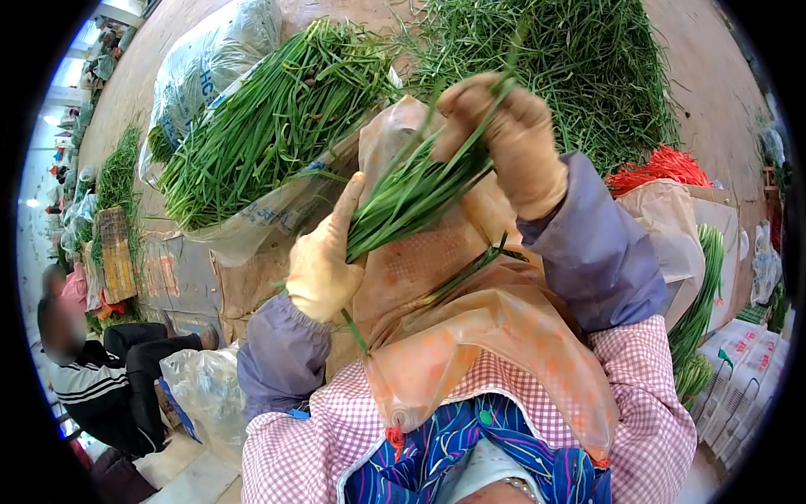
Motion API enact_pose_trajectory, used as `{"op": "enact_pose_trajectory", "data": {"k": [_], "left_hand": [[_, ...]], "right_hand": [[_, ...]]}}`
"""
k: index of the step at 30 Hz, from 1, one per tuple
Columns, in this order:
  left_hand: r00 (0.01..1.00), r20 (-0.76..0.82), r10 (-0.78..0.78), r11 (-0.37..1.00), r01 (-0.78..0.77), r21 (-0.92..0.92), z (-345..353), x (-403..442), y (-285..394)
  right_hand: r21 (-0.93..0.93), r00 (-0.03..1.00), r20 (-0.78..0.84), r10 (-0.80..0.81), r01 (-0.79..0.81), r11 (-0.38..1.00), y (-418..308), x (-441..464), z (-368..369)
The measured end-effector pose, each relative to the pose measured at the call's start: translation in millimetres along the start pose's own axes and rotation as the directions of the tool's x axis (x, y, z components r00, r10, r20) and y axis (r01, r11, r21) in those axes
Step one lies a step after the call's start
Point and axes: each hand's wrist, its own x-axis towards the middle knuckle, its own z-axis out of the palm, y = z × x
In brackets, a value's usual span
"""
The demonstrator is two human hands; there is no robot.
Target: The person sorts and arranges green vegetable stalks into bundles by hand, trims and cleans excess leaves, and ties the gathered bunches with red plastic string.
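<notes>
My gloved left hand (323,267) is closed round one end of a bunch of green chives (416,197), its index finger stretched out along the side. The bunch slants up and to the right above my lap. At its far end my gloved right hand (519,139), slightly blurred, is closed on a few chive leaves that stick up past the fingers. A translucent plastic apron (487,340) covers my lap, and a few loose leaves (470,273) lie on it.
A big heap of chives (277,118) rests on plastic sheeting at the left, beside a full plastic sack (222,59). Loose green trimmings (546,76) spread ahead. Red ties (659,170), tied chives (701,294) and a white crate (739,370) are at the right. Another person (101,370) sits at the left.
</notes>
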Motion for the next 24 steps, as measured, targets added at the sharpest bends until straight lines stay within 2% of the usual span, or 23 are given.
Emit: {"op": "enact_pose_trajectory", "data": {"k": [1, 3, 5, 7, 8, 9, 10, 12, 13, 14, 15, 17, 19, 20, 21, 22, 23, 24], "left_hand": [[1.000, 0.007, -0.030, 0.999, 0.030, 0.041, 6, 1, -7], [0.999, 0.024, 0.023, 1.000, -0.023, 0.012, 23, -2, -17], [0.999, 0.036, 0.013, 0.996, -0.016, 0.089, 31, -5, -16], [0.998, -0.020, 0.062, 0.982, -0.058, 0.180, 40, -8, -20], [0.995, -0.051, 0.089, 0.970, -0.074, 0.230, 43, -10, -21], [0.995, -0.047, 0.085, 0.967, -0.071, 0.245, 43, -11, -20], [0.995, -0.044, 0.084, 0.963, -0.070, 0.261, 43, -11, -18], [0.994, -0.049, 0.093, 0.951, -0.074, 0.299, 44, -10, -14], [0.993, -0.053, 0.101, 0.944, -0.079, 0.321, 44, -9, -11], [0.993, -0.049, 0.110, 0.935, -0.086, 0.345, 44, -10, -9], [0.998, -0.032, 0.059, 0.938, -0.044, 0.342, 45, -12, -6], [1.000, -0.008, -0.024, 0.939, 0.026, 0.342, 45, -11, -2], [1.000, -0.016, -0.011, 0.934, 0.016, 0.356, 47, -13, -2], [1.000, -0.016, -0.006, 0.937, 0.011, 0.350, 46, -14, -3], [1.000, -0.018, -0.005, 0.940, 0.011, 0.341, 45, -15, -4], [0.999, -0.029, 0.030, 0.935, -0.018, 0.355, 46, -15, -6], [0.997, -0.038, 0.065, 0.929, -0.046, 0.368, 46, -16, -9], [0.994, -0.048, 0.102, 0.922, -0.076, 0.380, 47, -16, -10]], "right_hand": [[0.100, 0.995, -0.075, 0.072, -0.065, 0.993, -5, 7, -17], [0.306, 0.995, -0.044, 0.095, -0.077, 0.949, -17, 8, -45], [0.237, 0.996, -0.094, -0.002, 0.024, 0.971, -42, 11, -88], [0.047, 0.995, -0.050, -0.082, 0.084, 0.995, -72, 7, -152], [-0.300, 0.986, -0.155, -0.060, 0.011, 0.954, -72, 11, -172], [-0.600, 0.963, -0.258, -0.081, -0.094, 0.794, -62, 14, -191], [-0.813, 0.929, -0.342, -0.142, -0.217, 0.540, -48, 12, -210], [-0.977, 0.924, -0.083, -0.374, -0.002, 0.211, -29, -8, -191], [-0.931, 0.923, -0.097, -0.372, 0.048, 0.363, -37, -19, -135], [-0.785, 0.965, -0.195, -0.173, -0.048, 0.617, -48, -30, -103], [-0.571, 0.970, -0.238, 0.043, -0.176, 0.802, -52, -39, -79], [-0.826, 0.989, 0.069, 0.128, -0.015, 0.564, -42, -47, -46], [-0.767, 0.953, 0.115, 0.280, -0.094, 0.635, -19, -52, -34], [-0.581, 0.924, 0.086, 0.373, -0.257, 0.772, -15, -56, -32], [-0.356, 0.880, 0.088, 0.467, -0.411, 0.840, -13, -58, -30], [-0.261, 0.749, 0.090, 0.657, -0.619, 0.741, -37, -54, -31], [-0.198, 0.898, 0.039, 0.437, -0.422, 0.885, -35, -56, -45], [0.099, 0.958, 0.135, 0.255, -0.269, 0.958, -44, -49, -64]]}}
